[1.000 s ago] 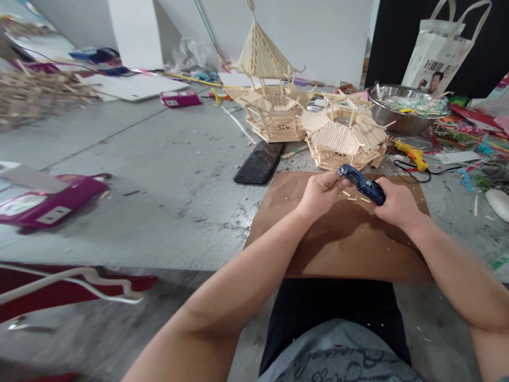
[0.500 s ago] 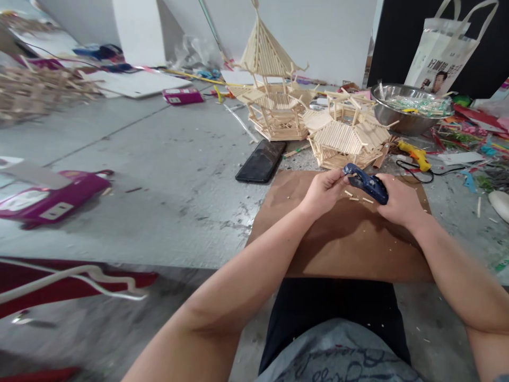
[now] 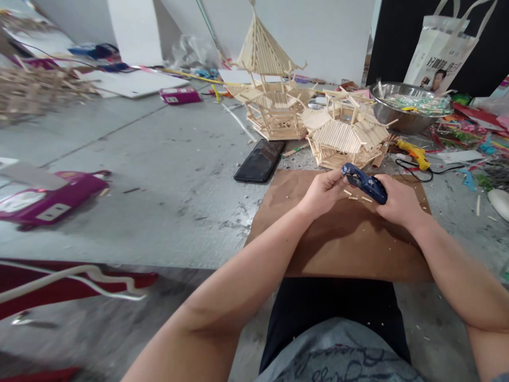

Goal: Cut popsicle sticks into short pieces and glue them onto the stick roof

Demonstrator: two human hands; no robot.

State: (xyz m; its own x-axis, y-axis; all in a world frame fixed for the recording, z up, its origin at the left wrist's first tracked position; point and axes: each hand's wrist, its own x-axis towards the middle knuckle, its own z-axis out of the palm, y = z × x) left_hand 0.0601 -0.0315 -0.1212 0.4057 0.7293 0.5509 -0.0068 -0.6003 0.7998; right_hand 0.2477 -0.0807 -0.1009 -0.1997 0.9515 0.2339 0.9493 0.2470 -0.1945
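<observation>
My right grip [image 3: 401,201] wrapped blue hand tool [image 3: 368,184], likely for leverage; left grip [image 3: 322,192] sat at its tip, hold unclear; brown paper [image 3: 330,246] underneath presumably caught stick offcuts [image 3: 366,199].

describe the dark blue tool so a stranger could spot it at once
On the grey table, find the brown paper sheet. Above its far part, the right-hand grip holds the dark blue tool. Its dark blue colour and bulkier body set it apart from the pale stick pieces on the sheet below.
</observation>
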